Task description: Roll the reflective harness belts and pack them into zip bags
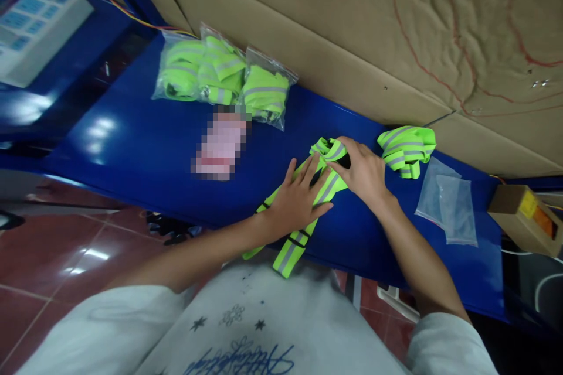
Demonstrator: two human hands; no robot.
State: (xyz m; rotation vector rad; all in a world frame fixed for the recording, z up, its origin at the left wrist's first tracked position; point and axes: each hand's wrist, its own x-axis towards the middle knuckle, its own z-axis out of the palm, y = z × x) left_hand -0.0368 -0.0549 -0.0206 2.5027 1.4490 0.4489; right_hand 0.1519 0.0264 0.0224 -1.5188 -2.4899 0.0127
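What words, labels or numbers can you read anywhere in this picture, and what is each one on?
No text here reads clearly.
Blue cursive script on the white shirt: cut off, not legible.
Buttons of the control panel: too blurred.
The yellow label on the cardboard box: too small.
The pixelated patch on the table: unreadable.
The reflective vest: no writing shows.

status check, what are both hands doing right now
Left hand open, flat on the green strap. Right hand pinching its folded end. Another folded strap and the empty bags lie apart, to the right.
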